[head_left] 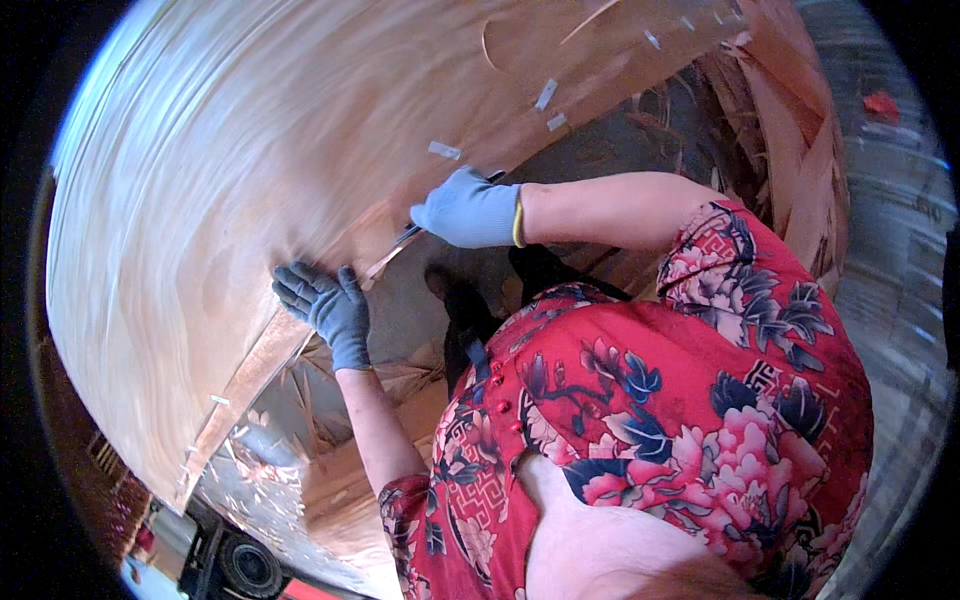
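Observation:
A broad sheet of pale brown wood veneer (230,160) spreads out before me, its near edge running diagonally past both hands. My left hand (325,308), in a grey-blue knit glove, lies on the sheet by that edge with its fingers outstretched. My right hand (466,208), in a lighter blue glove with a yellow cuff, is closed around a slim dark knife (407,235). The knife's tip points down and left at the veneer edge, and its other end shows past my fist. A narrow wood strip (384,262) sticks out between the knife tip and my left hand.
Small pieces of pale tape (444,150) are on the veneer. Wood scraps and splinters (310,400) litter the floor below the edge, near my dark-clad legs. Larger veneer offcuts (795,130) stand at the right. A black wheel (250,566) shows at lower left.

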